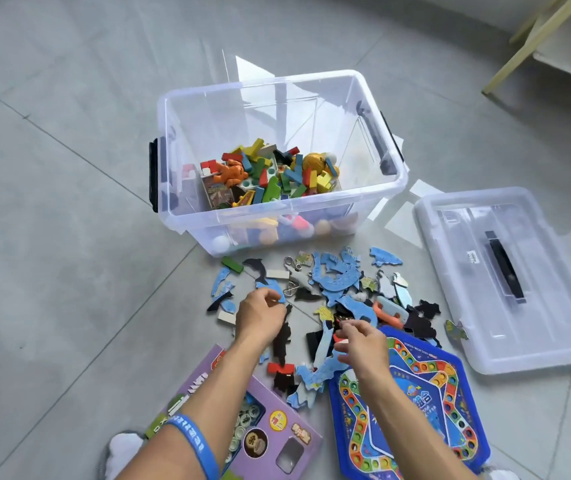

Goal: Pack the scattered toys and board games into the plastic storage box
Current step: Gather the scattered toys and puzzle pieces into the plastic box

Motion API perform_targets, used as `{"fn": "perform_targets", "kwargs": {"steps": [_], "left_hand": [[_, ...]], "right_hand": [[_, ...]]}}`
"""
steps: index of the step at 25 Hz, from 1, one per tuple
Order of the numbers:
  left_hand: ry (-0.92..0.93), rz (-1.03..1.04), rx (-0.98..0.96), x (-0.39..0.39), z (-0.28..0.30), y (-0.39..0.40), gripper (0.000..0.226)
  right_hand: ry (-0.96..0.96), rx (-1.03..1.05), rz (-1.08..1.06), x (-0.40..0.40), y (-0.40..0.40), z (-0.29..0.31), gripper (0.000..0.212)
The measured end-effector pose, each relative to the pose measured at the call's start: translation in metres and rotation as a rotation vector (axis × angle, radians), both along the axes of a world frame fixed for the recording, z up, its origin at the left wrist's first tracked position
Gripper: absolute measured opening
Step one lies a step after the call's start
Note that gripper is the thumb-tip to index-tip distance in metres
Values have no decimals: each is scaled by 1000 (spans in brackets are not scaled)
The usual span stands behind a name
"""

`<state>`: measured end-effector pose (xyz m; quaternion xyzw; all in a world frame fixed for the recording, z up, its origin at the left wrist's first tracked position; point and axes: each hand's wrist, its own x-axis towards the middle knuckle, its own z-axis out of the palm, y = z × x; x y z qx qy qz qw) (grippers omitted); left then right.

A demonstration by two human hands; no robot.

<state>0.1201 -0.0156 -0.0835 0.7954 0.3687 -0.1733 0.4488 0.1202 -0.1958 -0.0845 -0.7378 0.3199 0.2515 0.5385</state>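
Note:
A clear plastic storage box stands on the floor, its bottom covered with colourful wooden blocks and small toys. In front of it lies a scatter of blue and black puzzle pieces. My left hand curls over the left side of the scatter and pinches a blue puzzle piece. My right hand reaches into the pile with fingers curled around small pieces, one orange. A blue board game lies under my right forearm. A purple game box lies under my left forearm.
The box's clear lid with a black handle lies on the floor to the right. A green block and metal ring puzzles lie near the box's front. Pale furniture legs stand at the far right. Grey tiles surround everything.

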Motion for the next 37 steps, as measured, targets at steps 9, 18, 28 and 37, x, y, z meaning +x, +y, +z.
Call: {"fn": "perform_targets", "kwargs": {"steps": [9, 18, 28, 37], "left_hand": [[-33, -640, 268, 1, -31, -48, 39], [-48, -597, 264, -27, -52, -94, 64], [-195, -56, 288, 11, -44, -38, 48], [-262, -11, 480, -26, -37, -17, 21]], "right_hand": [[-295, -507, 300, -8, -35, -37, 9], [-377, -866, 899, 52, -68, -38, 61], [-441, -790, 753, 53, -81, -53, 40], [-351, -443, 307, 46, -86, -38, 8]]}}
